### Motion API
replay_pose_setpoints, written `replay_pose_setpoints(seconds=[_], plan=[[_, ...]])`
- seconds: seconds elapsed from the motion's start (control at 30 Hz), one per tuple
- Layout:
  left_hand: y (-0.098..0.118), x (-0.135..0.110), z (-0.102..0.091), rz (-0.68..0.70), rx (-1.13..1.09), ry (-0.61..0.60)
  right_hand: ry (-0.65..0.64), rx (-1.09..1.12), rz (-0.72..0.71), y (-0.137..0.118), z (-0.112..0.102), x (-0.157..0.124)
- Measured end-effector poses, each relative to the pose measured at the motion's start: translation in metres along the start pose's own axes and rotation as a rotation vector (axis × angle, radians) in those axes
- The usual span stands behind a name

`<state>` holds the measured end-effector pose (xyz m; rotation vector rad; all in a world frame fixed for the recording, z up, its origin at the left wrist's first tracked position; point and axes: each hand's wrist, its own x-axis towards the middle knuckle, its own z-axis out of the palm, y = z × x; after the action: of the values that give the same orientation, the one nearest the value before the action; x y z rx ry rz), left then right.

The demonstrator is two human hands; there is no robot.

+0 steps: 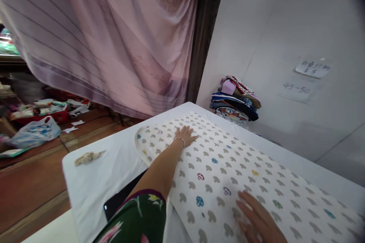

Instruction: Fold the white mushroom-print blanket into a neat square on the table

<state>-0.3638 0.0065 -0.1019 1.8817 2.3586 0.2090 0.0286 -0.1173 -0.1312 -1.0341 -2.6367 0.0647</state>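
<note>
A white cloth printed with grey and coloured mushrooms (228, 167) lies spread over the white table (94, 182). My left hand (185, 135) reaches far out and lies flat on the cloth near its rounded far end, fingers spread, a thin bracelet on the wrist. My right hand (256, 216) rests flat on the near part of the cloth, fingers stretched out. Neither hand holds anything. My left sleeve is dark green with flowers.
A stack of folded fabrics (235, 100) sits at the table's far corner against the white wall. A small crumpled scrap (87, 157) lies at the table's left edge. A dark flat object (122, 197) lies under my arm. Pink curtain (114, 38) hangs behind; bags clutter the floor (34, 129).
</note>
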Motion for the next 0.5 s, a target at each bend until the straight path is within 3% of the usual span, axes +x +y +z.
replay_pose_setpoints(seconds=[0.17, 0.37, 0.5], plan=[[-0.010, 0.005, 0.006, -0.026, 0.011, -0.065, -0.104, -0.123, 0.017, 0.032, 0.008, 0.005], [-0.004, -0.007, -0.001, -0.061, 0.030, -0.060, -0.107, -0.084, 0.037, 0.024, 0.010, 0.000], [-0.017, -0.031, -0.006, -0.179, 0.056, -0.041, -0.107, -0.047, 0.049, 0.018, 0.001, 0.000]])
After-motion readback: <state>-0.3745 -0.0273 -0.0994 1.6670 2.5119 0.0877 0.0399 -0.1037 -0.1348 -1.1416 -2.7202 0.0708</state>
